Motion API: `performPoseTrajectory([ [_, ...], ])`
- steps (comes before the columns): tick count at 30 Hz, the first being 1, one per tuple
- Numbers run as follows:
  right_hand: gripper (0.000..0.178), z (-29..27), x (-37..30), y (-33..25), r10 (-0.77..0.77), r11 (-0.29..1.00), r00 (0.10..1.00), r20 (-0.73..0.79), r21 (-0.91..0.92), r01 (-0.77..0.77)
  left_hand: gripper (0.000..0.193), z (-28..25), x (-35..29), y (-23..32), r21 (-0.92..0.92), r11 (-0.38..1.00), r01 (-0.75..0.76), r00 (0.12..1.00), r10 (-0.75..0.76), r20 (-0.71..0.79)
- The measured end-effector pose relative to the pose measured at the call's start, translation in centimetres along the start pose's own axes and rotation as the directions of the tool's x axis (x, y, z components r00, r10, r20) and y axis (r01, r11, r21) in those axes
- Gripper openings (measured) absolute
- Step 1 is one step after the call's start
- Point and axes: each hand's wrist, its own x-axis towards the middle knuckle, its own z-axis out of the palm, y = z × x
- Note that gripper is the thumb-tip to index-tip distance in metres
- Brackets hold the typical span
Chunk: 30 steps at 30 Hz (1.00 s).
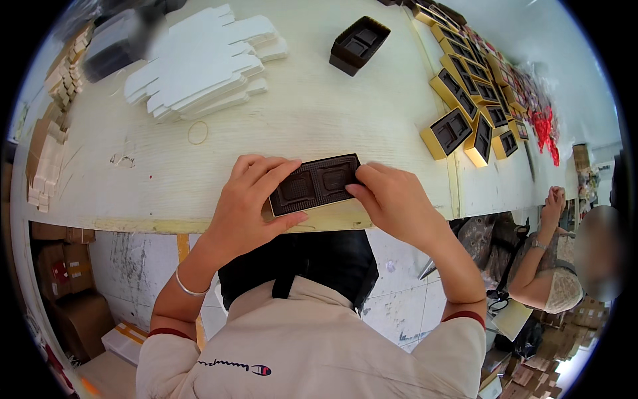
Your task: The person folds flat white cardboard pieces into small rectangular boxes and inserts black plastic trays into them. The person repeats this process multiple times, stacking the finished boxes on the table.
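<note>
The left hand (pixel 247 196) is curled around the left end of a box with a dark brown moulded tray (pixel 315 184), fingers along its far side and thumb along its near side. The right hand (pixel 403 201) grips the other end, thumb and fingers pinched together at its right corners. The box is tilted slightly, its right end farther from the person, just inside the middle of the near edge of the table (pixel 372 126); whether it rests there or is held a little above cannot be told. A silver bangle (pixel 190 286) circles the left wrist. Beyond the left hand lies a thin rubber band (pixel 189 135), and past it, toward the far left corner, a stack of white card blanks (pixel 206 63) with notched outlines. Near the far edge, right of that stack, sits a group of nested brown trays (pixel 359 45). Along the right edge stand many gold boxes (pixel 450 132) with dark trays inside, several set at angles to one another, with bright red material (pixel 545 130) beside them. Pale card pieces (pixel 46 163) line the left edge. Beyond the right edge, a co-worker's hand (pixel 555 199) is raised.
</note>
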Motion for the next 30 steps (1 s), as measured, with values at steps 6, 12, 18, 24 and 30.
performPoseTrajectory([
  [6, 0.032, 0.4, 0.6, 0.1, -0.022, 0.996, 0.972, -0.233, -0.087, 0.002, 0.062, 0.2, 0.1, 0.0, 0.046, 0.999, -0.001, 0.999, 0.003, -0.044],
  [12, 0.076, 3.1, 0.2, -0.1, -0.264, 0.964, 0.96, -0.094, -0.059, 0.26, 0.065, 0.8, -0.1, 0.5, 0.303, 0.951, -0.053, 0.998, 0.045, 0.033],
  [18, 0.067, 3.4, -0.4, 0.9, -0.231, 0.933, 0.966, -0.113, -0.308, 0.187, 0.076, 0.5, 0.2, 1.5, 0.402, 0.91, -0.104, 0.987, 0.045, 0.153],
  [24, 0.054, -1.6, -1.3, 11.0, -0.015, 0.879, 0.958, -0.286, -0.461, -0.124, 0.074, -6.4, 2.8, -1.5, 0.566, 0.822, 0.07, 0.997, -0.036, -0.071],
  [30, 0.049, -3.2, -0.9, 17.4, 0.032, 0.896, 0.906, -0.422, -0.39, -0.214, 0.057, -12.1, 4.7, -7.8, 0.591, 0.763, 0.263, 0.962, -0.256, -0.098],
])
